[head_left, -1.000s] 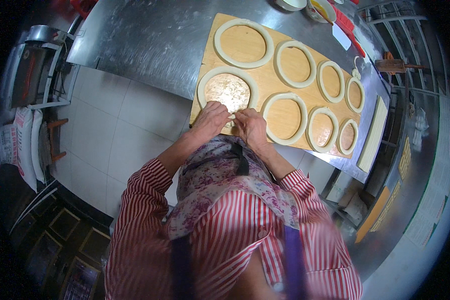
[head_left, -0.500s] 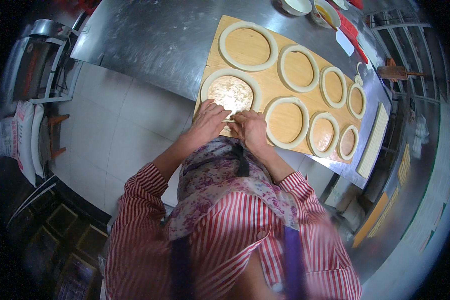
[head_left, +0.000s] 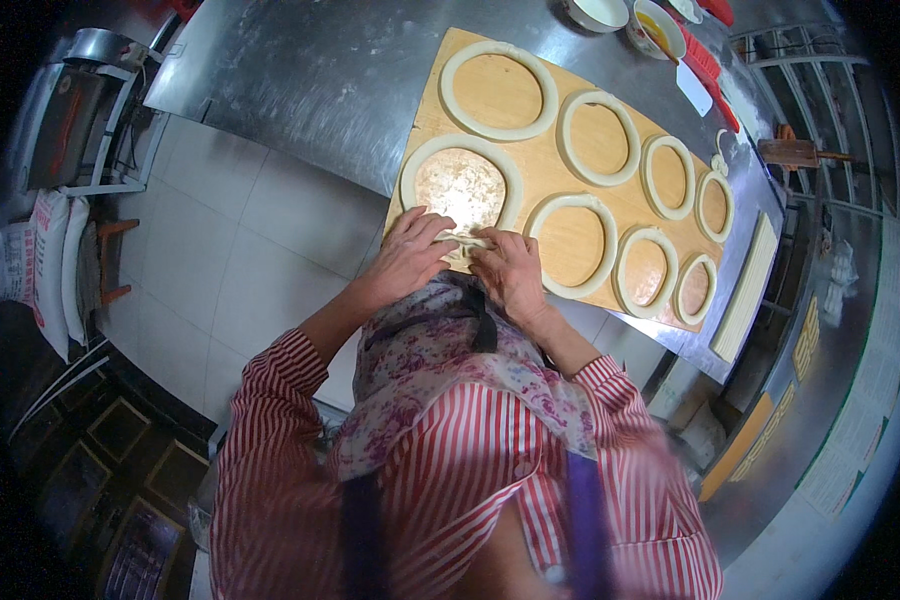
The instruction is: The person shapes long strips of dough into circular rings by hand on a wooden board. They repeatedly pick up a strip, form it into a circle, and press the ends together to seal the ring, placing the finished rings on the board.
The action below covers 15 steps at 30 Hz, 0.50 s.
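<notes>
At the near left corner of a wooden board [head_left: 530, 160] lies a dough ring [head_left: 515, 180], and both my hands are on its near side. My left hand [head_left: 412, 250] curls its fingers over the ring's near-left part. From the right, my right hand [head_left: 510, 268] pinches the dough beside it. Between the fingertips the dough looks uneven and flattened, partly hidden by the fingers. Several more pale rings lie on the same board, among them a large ring [head_left: 548, 100] behind and another ring [head_left: 610, 245] just right of my right hand.
The board rests on a steel table [head_left: 300, 100]. At the far edge stand a white bowl [head_left: 600, 12] and a bowl with yellow liquid [head_left: 660, 30], near a red brush [head_left: 705, 70]. Dough strips [head_left: 745, 290] lie at the right. White sacks [head_left: 50, 270] stand on the floor at left.
My right hand has shifted slightly right and down, turning so more of its back shows. A gap with dough has opened between my hands. The rings stay put.
</notes>
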Each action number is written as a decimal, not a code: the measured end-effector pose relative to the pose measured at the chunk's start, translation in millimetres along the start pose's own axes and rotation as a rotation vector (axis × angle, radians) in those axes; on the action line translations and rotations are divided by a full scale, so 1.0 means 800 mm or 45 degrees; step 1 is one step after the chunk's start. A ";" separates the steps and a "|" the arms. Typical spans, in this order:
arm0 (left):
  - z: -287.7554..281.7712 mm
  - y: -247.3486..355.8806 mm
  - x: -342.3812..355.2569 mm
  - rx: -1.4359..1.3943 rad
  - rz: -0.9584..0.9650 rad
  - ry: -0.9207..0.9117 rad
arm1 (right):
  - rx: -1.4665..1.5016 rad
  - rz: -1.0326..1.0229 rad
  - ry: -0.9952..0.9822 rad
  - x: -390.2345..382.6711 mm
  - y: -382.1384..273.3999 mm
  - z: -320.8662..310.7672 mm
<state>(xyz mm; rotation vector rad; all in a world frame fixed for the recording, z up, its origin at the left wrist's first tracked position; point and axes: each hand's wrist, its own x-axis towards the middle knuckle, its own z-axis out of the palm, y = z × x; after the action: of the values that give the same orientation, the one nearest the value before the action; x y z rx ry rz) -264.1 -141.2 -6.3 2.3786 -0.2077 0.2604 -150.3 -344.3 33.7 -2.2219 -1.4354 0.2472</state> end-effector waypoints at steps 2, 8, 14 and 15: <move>-0.001 0.003 0.005 0.001 -0.038 -0.029 | -0.001 0.029 0.050 0.001 0.005 0.005; 0.006 -0.008 0.021 -0.050 -0.114 -0.057 | 0.066 0.040 0.087 0.017 0.019 0.015; 0.016 -0.012 0.023 -0.057 -0.087 0.025 | 0.126 0.124 0.080 0.021 0.015 0.016; 0.016 -0.010 0.024 -0.053 -0.083 0.032 | 0.124 0.127 0.074 0.021 0.014 0.017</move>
<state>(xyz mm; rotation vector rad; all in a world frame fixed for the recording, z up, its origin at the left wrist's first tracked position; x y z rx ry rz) -242.4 -145.2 -16.2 2.3347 -0.1221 0.2524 -139.2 -328.9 18.2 -2.2062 -1.2571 0.2775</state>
